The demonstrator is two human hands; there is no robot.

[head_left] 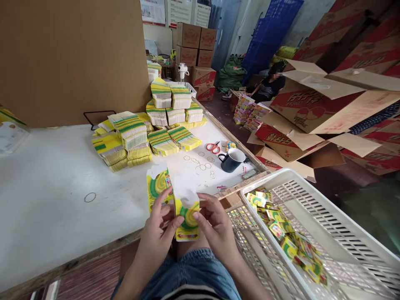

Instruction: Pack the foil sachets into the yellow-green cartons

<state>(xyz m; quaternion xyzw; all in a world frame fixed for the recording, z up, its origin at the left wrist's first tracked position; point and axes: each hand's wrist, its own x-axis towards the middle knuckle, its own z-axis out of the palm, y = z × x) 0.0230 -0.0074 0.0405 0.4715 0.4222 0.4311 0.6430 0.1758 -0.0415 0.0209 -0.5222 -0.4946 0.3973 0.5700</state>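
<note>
Between my two hands is a yellow and green printed carton (pixel 186 214) with a white flap standing up at its top. My left hand (pixel 162 223) pinches its left edge, thumb on the front. On the opposite edge my right hand (pixel 215 216) grips it with thumb and fingers. Behind my left fingers shows a second yellow and green carton (pixel 158 187); whether my left hand holds it too or it rests on the table edge, I cannot tell. Stacks of flat, bundled yellow cartons (pixel 133 135) lie farther back on the white table (pixel 56 183).
A white plastic basket (pixel 315 198) with small yellow packs (pixel 289 233) stands at the right. On the table are a dark mug (pixel 230 161), red-handled scissors (pixel 213 147) and several rubber bands (pixel 203 166). Open cardboard boxes (pixel 308 104) and a seated person (pixel 270 85) are farther right.
</note>
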